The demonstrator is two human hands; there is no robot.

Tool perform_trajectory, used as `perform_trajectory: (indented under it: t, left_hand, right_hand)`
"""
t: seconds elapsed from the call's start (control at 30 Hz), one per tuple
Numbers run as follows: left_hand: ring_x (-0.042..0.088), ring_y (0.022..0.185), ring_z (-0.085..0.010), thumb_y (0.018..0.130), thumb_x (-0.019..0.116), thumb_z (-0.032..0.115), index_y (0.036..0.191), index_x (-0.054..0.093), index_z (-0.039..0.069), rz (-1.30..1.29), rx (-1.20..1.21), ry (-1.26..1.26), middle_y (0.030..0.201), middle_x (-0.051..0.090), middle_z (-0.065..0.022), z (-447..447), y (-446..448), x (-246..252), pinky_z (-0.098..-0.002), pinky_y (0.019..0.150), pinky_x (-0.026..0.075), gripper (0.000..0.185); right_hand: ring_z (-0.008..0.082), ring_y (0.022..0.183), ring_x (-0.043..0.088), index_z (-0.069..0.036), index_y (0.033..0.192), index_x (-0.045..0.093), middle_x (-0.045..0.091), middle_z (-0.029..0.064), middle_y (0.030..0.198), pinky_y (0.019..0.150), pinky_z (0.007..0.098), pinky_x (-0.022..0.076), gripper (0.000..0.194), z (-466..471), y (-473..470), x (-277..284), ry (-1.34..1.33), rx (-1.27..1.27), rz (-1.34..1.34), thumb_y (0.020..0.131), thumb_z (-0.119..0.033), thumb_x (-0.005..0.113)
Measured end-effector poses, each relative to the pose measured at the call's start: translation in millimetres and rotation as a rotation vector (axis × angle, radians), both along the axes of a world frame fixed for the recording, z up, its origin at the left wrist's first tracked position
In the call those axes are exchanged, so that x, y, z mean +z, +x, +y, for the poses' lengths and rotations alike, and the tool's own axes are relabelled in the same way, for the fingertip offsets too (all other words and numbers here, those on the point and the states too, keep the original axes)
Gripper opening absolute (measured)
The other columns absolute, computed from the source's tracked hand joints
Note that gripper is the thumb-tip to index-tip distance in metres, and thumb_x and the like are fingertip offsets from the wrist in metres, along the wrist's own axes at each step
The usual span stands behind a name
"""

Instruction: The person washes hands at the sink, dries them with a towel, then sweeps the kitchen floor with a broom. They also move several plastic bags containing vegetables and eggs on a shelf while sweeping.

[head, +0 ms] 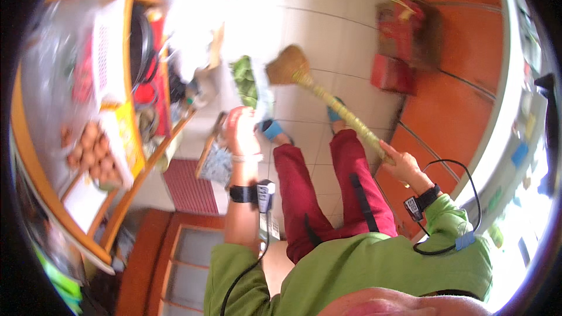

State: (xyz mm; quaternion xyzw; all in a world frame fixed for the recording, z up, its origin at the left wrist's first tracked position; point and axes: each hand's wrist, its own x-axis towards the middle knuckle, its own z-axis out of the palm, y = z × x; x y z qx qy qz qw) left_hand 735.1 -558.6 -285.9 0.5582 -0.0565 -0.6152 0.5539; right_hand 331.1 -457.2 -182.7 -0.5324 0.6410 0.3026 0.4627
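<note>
My right hand [403, 167] grips the upper end of a straw broom's handle [351, 119]. The handle slants down to the left. The fanned straw head [287, 66] is over the tiled floor, in front of my feet. My left hand [242, 128] is raised with its fingers curled and blurred. Just beyond it is a green leaf-patterned item [246, 80] with a pale bluish edge. Whether my left hand holds this item or only overlaps it in view, I cannot tell.
Orange cabinet doors [465, 123] line the right side, with a red box [390, 72] on the floor before them. At left, a wooden rack [127, 210] holds eggs [94, 151] and pans [140, 44]. A small stool with a patterned top [217, 162] stands near my left hand.
</note>
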Motion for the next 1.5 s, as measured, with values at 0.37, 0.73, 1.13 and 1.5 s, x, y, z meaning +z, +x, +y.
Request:
perform_trajectory:
  t: [0.37,0.73,1.13,1.5]
  left_hand:
    - [0.053,0.098,-0.0189,0.086,0.062,0.035,0.117,0.056,0.007,-0.004,-0.036,0.136,0.096,0.056,-0.0027,-163.4,47.6,-114.6,-0.0293,0.088,0.037,0.042]
    - [0.039,0.126,-0.0207,0.082,0.061,0.05,0.132,0.049,0.018,-0.179,-0.382,0.568,0.136,0.048,-0.0041,-120.9,74.5,-203.5,-0.0362,0.107,0.022,0.061]
    - [0.06,0.107,-0.0204,0.09,0.062,0.019,0.115,0.057,-0.001,-0.636,-1.09,0.301,0.114,0.063,-0.0144,101.8,141.6,-104.7,-0.0296,0.093,0.045,0.032]
    - [0.058,0.109,-0.0258,0.086,0.064,0.024,0.125,0.051,0.0,-0.894,-0.838,0.648,0.12,0.06,-0.0199,300.8,223.7,-97.6,-0.0345,0.093,0.045,0.048]
  right_hand:
    - [0.0218,0.057,0.059,-0.021,0.147,0.027,0.06,0.0141,0.076,0.054,0.0368,0.0492,0.063,-77.4,-60.0,-87.7,-0.348,-0.609,-0.027,0.09,-0.029,0.053]
    - [0.0468,0.085,0.062,-0.015,0.149,0.013,0.062,0.0314,0.091,0.074,0.0505,0.0481,0.07,62.7,-8.4,-79.6,-0.153,-0.633,0.08,0.092,-0.035,0.048]
    - [0.0139,0.053,0.055,-0.02,0.144,0.037,0.058,0.0061,0.07,0.049,0.0326,0.0471,0.057,140.7,33.6,24.4,-0.329,-0.925,0.034,0.09,-0.026,0.055]
    - [0.0394,0.075,0.065,-0.011,0.148,0.021,0.064,0.0247,0.083,0.067,0.0456,0.0511,0.068,207.1,94.4,-64.6,-0.154,-0.617,-0.057,0.09,-0.026,0.053]
